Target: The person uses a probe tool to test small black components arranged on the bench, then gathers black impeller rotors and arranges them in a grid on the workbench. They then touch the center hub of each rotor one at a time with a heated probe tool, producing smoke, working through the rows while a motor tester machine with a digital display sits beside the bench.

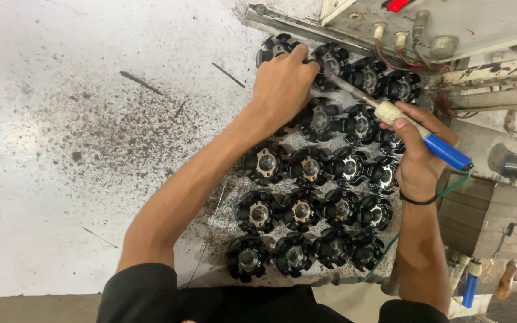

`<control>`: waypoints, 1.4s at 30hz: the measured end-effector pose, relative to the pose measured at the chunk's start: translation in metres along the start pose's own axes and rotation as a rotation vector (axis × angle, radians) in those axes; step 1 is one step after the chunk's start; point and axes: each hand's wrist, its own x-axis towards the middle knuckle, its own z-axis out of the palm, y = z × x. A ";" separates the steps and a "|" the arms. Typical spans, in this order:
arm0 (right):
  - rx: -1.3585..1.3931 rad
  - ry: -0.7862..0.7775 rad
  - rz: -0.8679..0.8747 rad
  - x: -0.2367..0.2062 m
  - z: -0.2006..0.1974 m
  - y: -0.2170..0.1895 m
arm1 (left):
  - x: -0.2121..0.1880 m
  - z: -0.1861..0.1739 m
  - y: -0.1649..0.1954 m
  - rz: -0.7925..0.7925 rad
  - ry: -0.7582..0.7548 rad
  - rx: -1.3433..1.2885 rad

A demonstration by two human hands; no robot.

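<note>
Head view: left hand [282, 84] is curled tight, fingertips pressing a black round part [329, 60] in the top row. Right hand [417, 158] grips a blue-handled soldering iron [390, 113], tip on that part. Wide bare white table [91, 119] lies left of the left hand; a metal box edge [306, 25] crowds just beyond.

The iron [390, 110] is a soldering tool with a blue handle, a cream collar and a bare metal shaft; it lies slanted, handle low to the right, tip up and left. A green cord leaves the handle end. The tip meets the part [332, 60] at the top of the cluster, a round black plastic piece with lobed edges and a metal centre, lying flat, face up. It sits in the top row of the parts [306, 203], some two dozen alike pieces packed in rough rows, touching one another.
</note>
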 end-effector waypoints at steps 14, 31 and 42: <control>-0.074 -0.057 0.008 0.005 0.002 -0.010 | 0.004 0.009 0.005 0.007 -0.038 -0.005; 0.064 -0.015 0.022 0.014 -0.004 -0.026 | -0.005 -0.023 -0.004 -0.115 0.068 -0.061; 0.177 -0.077 -0.099 0.001 0.053 0.017 | -0.045 -0.065 -0.038 -0.127 0.214 -0.021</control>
